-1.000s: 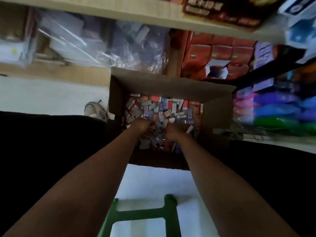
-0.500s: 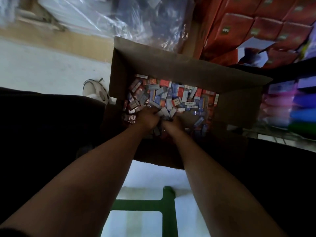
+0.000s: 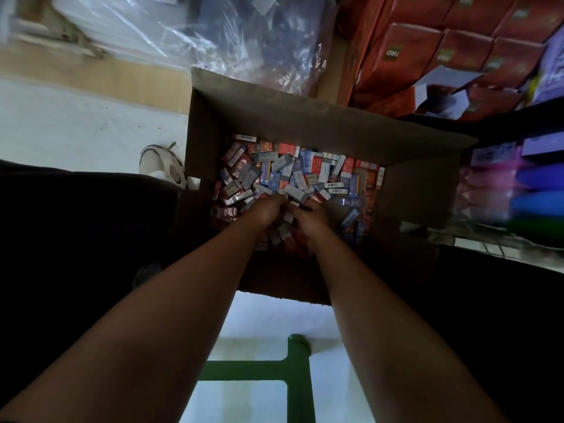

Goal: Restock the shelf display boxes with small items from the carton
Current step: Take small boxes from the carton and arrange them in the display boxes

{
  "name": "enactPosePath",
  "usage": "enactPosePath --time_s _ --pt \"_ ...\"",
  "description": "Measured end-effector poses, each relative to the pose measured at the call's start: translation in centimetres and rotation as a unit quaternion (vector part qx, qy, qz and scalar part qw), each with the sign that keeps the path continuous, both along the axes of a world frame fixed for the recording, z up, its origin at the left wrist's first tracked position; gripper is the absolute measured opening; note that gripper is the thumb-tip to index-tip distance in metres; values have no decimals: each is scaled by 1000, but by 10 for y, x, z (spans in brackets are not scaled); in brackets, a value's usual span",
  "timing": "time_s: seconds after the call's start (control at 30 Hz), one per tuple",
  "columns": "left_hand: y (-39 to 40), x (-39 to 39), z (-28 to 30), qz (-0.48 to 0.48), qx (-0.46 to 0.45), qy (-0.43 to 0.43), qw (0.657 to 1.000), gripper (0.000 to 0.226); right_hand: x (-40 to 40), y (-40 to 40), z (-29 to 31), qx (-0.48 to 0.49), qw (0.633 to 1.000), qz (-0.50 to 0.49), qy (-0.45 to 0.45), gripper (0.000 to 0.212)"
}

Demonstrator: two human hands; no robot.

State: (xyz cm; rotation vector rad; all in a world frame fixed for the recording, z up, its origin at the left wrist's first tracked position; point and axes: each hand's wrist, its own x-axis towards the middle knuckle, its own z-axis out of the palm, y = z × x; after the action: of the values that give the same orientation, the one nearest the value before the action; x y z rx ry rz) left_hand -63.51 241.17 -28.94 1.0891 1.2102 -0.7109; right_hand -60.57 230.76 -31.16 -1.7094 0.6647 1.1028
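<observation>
Carton: the open brown cardboard carton (image 3: 305, 117) sits on the pale floor in front of you, its flaps raised, between your two dark-clothed legs.
Contents: a loose heap of small red, blue and grey rectangular packets (image 3: 293, 172) covers the carton's bottom; some lie barcode side up.
Left hand: your left hand (image 3: 268, 209) is sunk into the near side of the heap, knuckles up, fingers curled down around a clutch of packets.
Right hand: your right hand (image 3: 312, 216) lies just beside the left, almost touching it, fingers likewise curled into the packets; several grey packets show between the two hands.
Shelf boxes: stacked red cardboard display boxes (image 3: 451, 50) stand beyond the carton's far right corner, one with its white-lined lid open.
Plastic: crumpled clear plastic wrapping (image 3: 213, 35) lies behind the carton's far wall.
Right shelf: blurred pink, blue and green items (image 3: 518, 190) line a shelf at right.
Shoe: a white shoe (image 3: 163, 166) rests just beside the carton's left wall.
Stool: a green frame (image 3: 293, 370) stands below your forearms.
</observation>
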Motion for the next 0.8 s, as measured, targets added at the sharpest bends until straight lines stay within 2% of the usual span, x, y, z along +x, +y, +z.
enactPosePath --time_s 0.1,0.23,0.33,0.47,0.57,0.67,0.73,0.8 --pt "1 -1 4 14 -23 -2 1000 23 0 0 2 -25 999 28 -17 27" --pt "2 -3 8 21 -45 -8 999 30 5 -1 13 -19 999 33 5 29" --pt "4 -3 19 37 -32 -11 999 32 16 -6 34 8 999 36 -6 17" --pt "3 3 44 81 -90 -60 991 35 39 -6 83 75 986 147 -21 22" --pt "4 12 64 116 -102 -81 985 36 50 -2 116 101 977 188 -30 26" --pt "9 13 70 91 -95 -90 987 44 62 -11 121 44 983 161 -73 17" --pt "12 11 69 69 -71 -81 992 41 66 -25 112 -24 982 152 -113 14" --pt "12 11 63 66 -47 -68 994 33 69 -40 93 -122 951 219 -182 17"
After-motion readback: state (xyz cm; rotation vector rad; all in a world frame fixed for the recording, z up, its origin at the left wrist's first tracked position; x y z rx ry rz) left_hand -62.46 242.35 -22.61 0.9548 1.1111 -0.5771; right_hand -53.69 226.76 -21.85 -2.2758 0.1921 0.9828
